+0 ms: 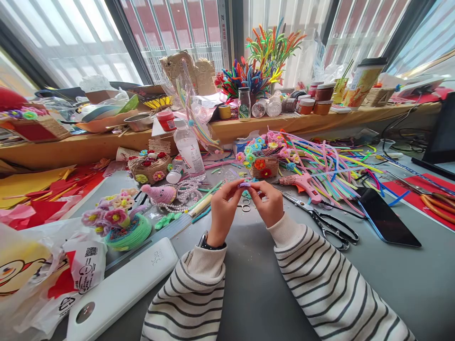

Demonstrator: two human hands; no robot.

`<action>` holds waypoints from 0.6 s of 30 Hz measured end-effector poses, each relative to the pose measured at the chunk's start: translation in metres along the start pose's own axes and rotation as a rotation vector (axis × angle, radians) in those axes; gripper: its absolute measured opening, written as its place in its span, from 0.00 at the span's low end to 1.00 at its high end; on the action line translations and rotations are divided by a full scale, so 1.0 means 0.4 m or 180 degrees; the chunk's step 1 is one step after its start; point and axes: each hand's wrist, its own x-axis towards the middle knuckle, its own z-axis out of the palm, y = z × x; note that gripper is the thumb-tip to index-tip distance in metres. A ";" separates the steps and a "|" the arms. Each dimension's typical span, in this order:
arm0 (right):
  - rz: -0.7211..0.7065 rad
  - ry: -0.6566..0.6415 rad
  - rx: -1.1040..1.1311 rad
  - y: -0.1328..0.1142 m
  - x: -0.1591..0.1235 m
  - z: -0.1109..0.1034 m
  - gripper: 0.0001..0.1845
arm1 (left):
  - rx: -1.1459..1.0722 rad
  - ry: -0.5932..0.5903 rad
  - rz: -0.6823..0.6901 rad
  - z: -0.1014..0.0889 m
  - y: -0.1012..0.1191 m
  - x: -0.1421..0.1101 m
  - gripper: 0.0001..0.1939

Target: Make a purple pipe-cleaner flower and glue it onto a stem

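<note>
- The fingers of the left hand [223, 208] and the right hand [269, 204] pinch a small fuzzy purple piece [244, 185] between them, raised over the grey tabletop [249, 284]; the fingertips cover its ends, so its full shape cannot be made out.
- Just beyond the hands, small silver scissors [245, 205] show their finger loops; the rest is hard to make out.
- At the left wrist, a black watch band [212, 243] is partly covered by the striped cuff.
- Right of the right hand lie large black-handled scissors [332, 226], a pink glue gun [302, 184] and a dark-screened phone [387, 219].
- Left of the left hand are a pink crocheted figure [159, 193] and white bead strings [190, 189], tangled together.
- Farther out, colourful fuzzy stems [330, 163] overlap too densely to separate.
- Lower left, a white rectangular device [122, 289] lies beside a printed plastic bag [31, 274], cut off by the picture's edge.
</note>
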 end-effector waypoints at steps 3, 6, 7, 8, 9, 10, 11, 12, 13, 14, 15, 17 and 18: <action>-0.0093 0.0000 -0.0167 0.001 -0.001 -0.001 0.09 | 0.0392 0.0101 0.0274 -0.002 0.000 -0.002 0.11; -0.0269 0.0041 -0.0347 0.005 -0.002 0.000 0.10 | 0.0815 0.0132 0.0482 -0.002 0.001 -0.001 0.10; -0.0333 0.0064 -0.0398 0.007 -0.002 0.000 0.09 | 0.0909 0.0138 0.0536 -0.002 0.001 -0.001 0.10; -0.0391 0.0080 -0.0440 0.009 -0.002 0.001 0.09 | 0.0973 0.0144 0.0583 -0.002 0.001 0.000 0.10; -0.0438 0.0090 -0.0473 0.011 -0.003 0.001 0.09 | 0.1014 0.0146 0.0615 -0.002 0.001 0.000 0.10; -0.0473 0.0092 -0.0498 0.012 -0.003 0.002 0.09 | 0.1033 0.0145 0.0632 -0.003 0.000 0.000 0.10; -0.0504 0.0087 -0.0517 0.014 -0.004 0.002 0.09 | 0.1039 0.0149 0.0634 -0.003 -0.001 0.000 0.10; -0.0535 0.0079 -0.0536 0.016 -0.004 0.002 0.10 | 0.1041 0.0154 0.0627 -0.004 -0.002 0.000 0.10; -0.0565 0.0069 -0.0554 0.018 -0.004 0.003 0.10 | 0.1041 0.0162 0.0617 -0.004 -0.003 0.000 0.10; -0.0592 0.0058 -0.0574 0.019 -0.005 0.003 0.10 | 0.1041 0.0173 0.0608 -0.005 -0.003 0.000 0.10; -0.0615 0.0051 -0.0596 0.021 -0.005 0.003 0.11 | 0.1046 0.0179 0.0606 -0.005 -0.003 0.000 0.10; -0.0657 0.0041 -0.0643 0.023 -0.005 0.002 0.11 | 0.1077 0.0182 0.0617 -0.005 -0.001 0.000 0.10; -0.0677 0.0046 -0.0665 0.023 -0.004 0.002 0.11 | 0.1094 0.0174 0.0619 -0.005 0.000 0.001 0.10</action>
